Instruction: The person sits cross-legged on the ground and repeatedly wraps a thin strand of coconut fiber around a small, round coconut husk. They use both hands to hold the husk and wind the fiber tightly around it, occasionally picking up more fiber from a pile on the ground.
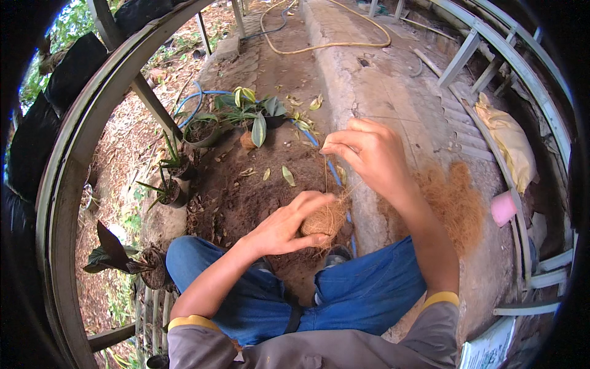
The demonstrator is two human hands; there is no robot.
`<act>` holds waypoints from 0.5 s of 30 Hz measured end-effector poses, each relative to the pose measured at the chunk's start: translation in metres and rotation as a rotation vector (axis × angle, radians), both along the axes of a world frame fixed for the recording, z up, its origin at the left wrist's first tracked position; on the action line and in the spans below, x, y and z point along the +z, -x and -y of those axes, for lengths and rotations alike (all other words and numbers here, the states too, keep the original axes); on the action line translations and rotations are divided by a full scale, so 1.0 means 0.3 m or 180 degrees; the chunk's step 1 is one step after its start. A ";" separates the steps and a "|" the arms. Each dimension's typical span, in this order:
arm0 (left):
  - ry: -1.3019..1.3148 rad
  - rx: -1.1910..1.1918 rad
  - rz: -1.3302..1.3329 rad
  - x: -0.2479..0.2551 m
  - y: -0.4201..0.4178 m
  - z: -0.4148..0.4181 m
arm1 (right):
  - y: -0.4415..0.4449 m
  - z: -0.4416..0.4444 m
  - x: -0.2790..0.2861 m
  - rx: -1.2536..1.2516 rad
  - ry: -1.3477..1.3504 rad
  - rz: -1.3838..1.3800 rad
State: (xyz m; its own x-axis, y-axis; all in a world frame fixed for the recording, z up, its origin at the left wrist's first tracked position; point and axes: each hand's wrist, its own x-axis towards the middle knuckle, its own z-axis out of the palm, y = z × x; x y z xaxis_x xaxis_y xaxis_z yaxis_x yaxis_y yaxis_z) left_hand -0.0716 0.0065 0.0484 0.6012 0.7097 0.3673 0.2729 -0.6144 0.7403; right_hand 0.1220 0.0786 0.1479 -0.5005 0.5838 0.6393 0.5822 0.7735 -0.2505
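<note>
My left hand (295,226) is closed around a ball of brown coir fibre (325,222), low between my knees. Up and to the right, my right hand (364,150) pinches a thin strand (326,173) between thumb and fingertips. The strand runs down, nearly straight, to the top of the fibre ball. Loose fibre ends stick out at the ball's upper right. A heap of loose coir fibre (449,203) lies on the concrete to the right, behind my right forearm.
Potted plants (203,131) stand ahead and left, near fallen leaves (288,175). A blue hose (333,173) crosses the soil beside the concrete ledge (368,207). A pink pot (503,208) and a yellowish sack (504,138) are at right. A yellow hose (322,46) lies farther ahead.
</note>
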 end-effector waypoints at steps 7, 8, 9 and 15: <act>0.0020 0.0119 -0.0560 0.001 0.046 -0.011 | -0.096 0.070 0.095 -0.0439 0.1444 0.0664; -0.0019 0.0109 -0.0586 0.017 0.056 -0.017 | -0.142 0.082 0.113 -0.0530 0.1576 0.0717; -0.0048 0.0106 -0.0626 0.021 0.065 -0.024 | -0.185 0.086 0.127 -0.0610 0.1719 0.0760; 0.0173 -0.0019 -0.0755 0.031 0.102 -0.039 | -0.393 0.075 0.242 -0.1220 0.1840 0.1334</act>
State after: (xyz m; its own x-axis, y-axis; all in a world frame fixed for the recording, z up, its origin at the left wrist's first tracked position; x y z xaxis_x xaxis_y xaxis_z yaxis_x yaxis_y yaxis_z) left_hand -0.1022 0.0180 0.0576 0.6702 0.7208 0.1768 0.4395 -0.5774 0.6881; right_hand 0.2398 0.0562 0.2206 -0.3296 0.9440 -0.0123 0.9147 0.3161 -0.2516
